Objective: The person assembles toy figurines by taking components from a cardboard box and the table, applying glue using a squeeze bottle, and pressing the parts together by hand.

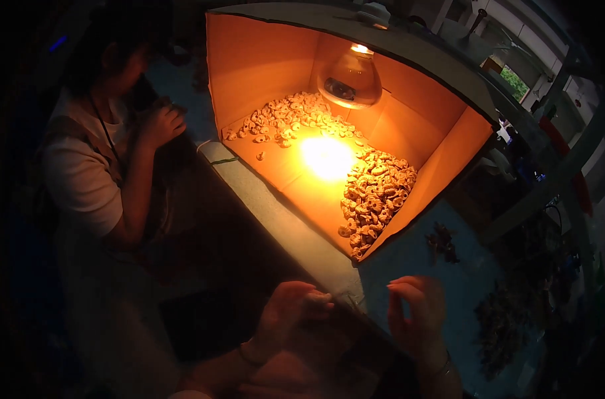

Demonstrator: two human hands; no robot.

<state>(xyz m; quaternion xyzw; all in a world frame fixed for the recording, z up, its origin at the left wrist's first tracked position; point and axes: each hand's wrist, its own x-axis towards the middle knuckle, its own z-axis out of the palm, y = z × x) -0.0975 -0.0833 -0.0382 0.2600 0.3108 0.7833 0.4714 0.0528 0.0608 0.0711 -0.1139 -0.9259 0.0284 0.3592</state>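
Note:
Near the lower middle, my left hand [289, 311] is closed in a pinch, and a small pale thing seems to show at its fingertips, too dim to name. My right hand [419, 309] is raised to its right, fingers bent and tips drawn toward the thumb; whatever it may hold is too small and dark to make out. The hands are apart, just below the front corner of an open cardboard box [442, 156]. Inside lie a heap of small, curled tan pieces [379, 189] on the right and a looser spread of similar pieces [296, 113] at the back left.
A lit heat lamp [351, 80] hangs in the box, glaring on its floor. The pale table edge [276, 216] runs below the box. Dark clusters [505, 326] lie on the bluish tabletop at right. At left stands another person [90, 179], hands raised together.

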